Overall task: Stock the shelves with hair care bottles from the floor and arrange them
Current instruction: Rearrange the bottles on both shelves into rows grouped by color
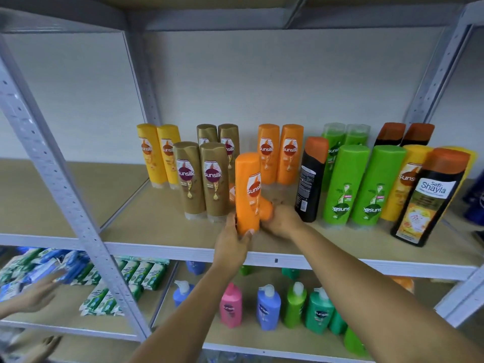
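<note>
Left hand (231, 239) grips the lower body of a tall orange plastic Sunsilk bottle (247, 191), upright on the beige shelf board (157, 226) between the gold pair and the black bottle (310, 179). Right hand (281, 221) curls round a 2nd orange bottle (265, 210), mostly hidden behind the 1st. Judgement: rigid, smooth, moderately heavy if full; glossy sides may slip. Hold mid-body, where the flattened sides give purchase.

Left hand (230, 242) fingers curled gripping, right hand (281, 221) curled, both arms outstretched
</note>
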